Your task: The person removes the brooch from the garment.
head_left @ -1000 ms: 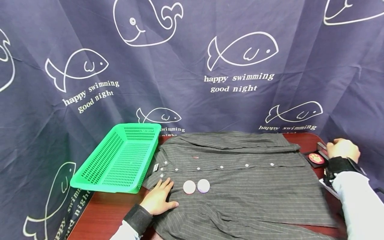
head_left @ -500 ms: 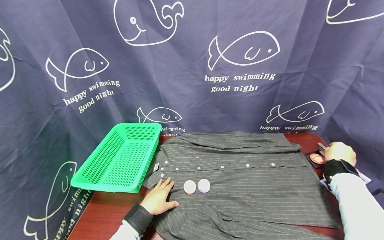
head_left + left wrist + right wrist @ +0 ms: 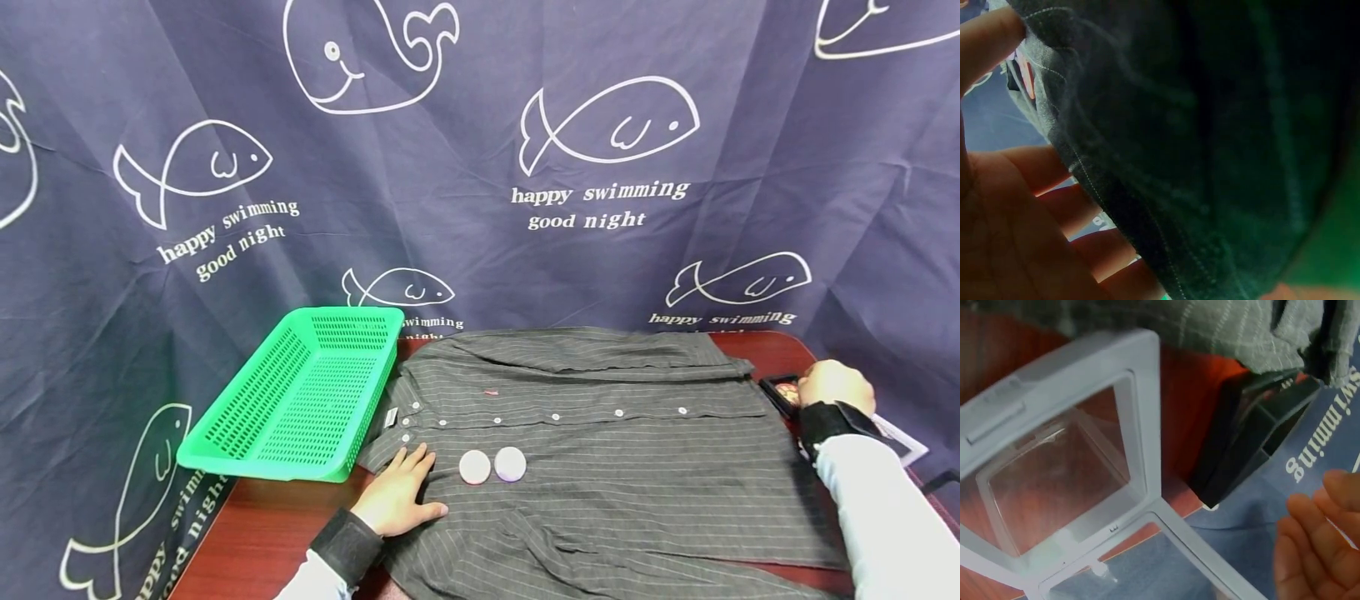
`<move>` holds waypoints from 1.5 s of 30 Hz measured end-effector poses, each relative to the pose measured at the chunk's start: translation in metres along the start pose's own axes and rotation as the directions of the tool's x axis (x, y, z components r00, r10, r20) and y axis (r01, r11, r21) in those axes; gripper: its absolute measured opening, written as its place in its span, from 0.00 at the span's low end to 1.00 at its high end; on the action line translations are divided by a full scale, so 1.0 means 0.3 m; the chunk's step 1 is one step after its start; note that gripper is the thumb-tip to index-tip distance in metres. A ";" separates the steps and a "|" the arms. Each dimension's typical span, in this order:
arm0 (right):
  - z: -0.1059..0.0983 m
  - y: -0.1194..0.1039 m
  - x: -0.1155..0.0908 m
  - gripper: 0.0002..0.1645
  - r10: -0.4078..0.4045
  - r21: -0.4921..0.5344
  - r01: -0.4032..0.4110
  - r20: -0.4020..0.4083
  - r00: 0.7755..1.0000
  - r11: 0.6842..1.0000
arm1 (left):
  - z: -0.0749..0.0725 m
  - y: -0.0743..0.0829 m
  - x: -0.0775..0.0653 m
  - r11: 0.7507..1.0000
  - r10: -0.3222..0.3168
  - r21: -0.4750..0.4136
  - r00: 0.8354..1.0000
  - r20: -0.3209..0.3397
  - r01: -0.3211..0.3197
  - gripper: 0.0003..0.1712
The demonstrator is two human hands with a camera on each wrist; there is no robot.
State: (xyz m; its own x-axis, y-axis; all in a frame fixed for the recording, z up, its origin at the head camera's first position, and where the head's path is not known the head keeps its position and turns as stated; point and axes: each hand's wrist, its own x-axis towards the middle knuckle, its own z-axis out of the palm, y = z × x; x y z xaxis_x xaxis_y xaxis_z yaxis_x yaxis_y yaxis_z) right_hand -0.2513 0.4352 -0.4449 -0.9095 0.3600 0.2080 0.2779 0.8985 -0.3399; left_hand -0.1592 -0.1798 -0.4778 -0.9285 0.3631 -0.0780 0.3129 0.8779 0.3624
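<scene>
A dark grey pinstriped shirt point(image 3: 630, 467) is spread on the table, its white buttons facing up. My left hand point(image 3: 396, 496) rests with spread fingers near its collar; the left wrist view shows those fingers along the fabric point(image 3: 1147, 125). Two round white badges point(image 3: 475, 467) lie side by side on the shirt. At the right, my right hand point(image 3: 837, 387), fingers curled, is beside a black display case point(image 3: 772, 390) holding a red round badge point(image 3: 787, 392). In the right wrist view the black case point(image 3: 1254, 431) stands partly open, apart from my curled fingers point(image 3: 1310, 550).
A green plastic basket point(image 3: 315, 417) stands left of the shirt. A white display case point(image 3: 1138, 456) with clear film panes stands opened out near the right hand. Behind the red-brown table point(image 3: 262, 517) hangs a blue curtain point(image 3: 480, 233) with fish drawings.
My right hand has moved left and down, and now covers part of the black case. More of the white case shows behind it. The left hand and the badges on the shirt have not moved.
</scene>
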 end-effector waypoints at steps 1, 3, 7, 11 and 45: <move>0.004 -0.002 -0.004 0.14 -0.016 -0.002 0.016 0.003 1.000 1.000 | 0.001 -0.001 0.001 1.000 0.000 -0.002 1.000 -0.002 0.000 0.47; 0.009 -0.009 -0.014 0.15 -0.043 -0.001 0.043 0.009 0.999 0.999 | 0.003 -0.004 0.002 1.000 0.006 -0.003 1.000 -0.008 -0.006 0.47; 0.014 -0.027 -0.036 0.15 -0.044 -0.004 0.044 0.029 0.999 0.999 | 0.004 -0.007 0.003 1.000 0.016 0.002 1.000 -0.013 -0.016 0.46; 0.019 -0.039 -0.049 0.16 -0.024 -0.014 0.025 0.046 0.999 1.000 | 0.002 -0.005 0.003 1.000 0.013 0.005 1.000 -0.008 -0.013 0.46; 0.110 -0.020 -0.038 0.19 -0.056 0.007 0.056 0.041 0.998 0.998 | 0.009 -0.007 0.007 1.000 -0.007 0.009 1.000 -0.005 0.007 0.47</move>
State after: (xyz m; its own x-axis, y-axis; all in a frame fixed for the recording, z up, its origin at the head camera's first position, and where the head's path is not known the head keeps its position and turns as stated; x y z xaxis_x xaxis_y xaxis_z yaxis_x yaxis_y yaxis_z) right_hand -0.2528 0.4175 -0.4754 -0.9357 0.2982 0.1888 0.2244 0.9154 -0.3341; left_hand -0.1613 -0.1800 -0.4813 -0.9316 0.3556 -0.0755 0.3084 0.8832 0.3533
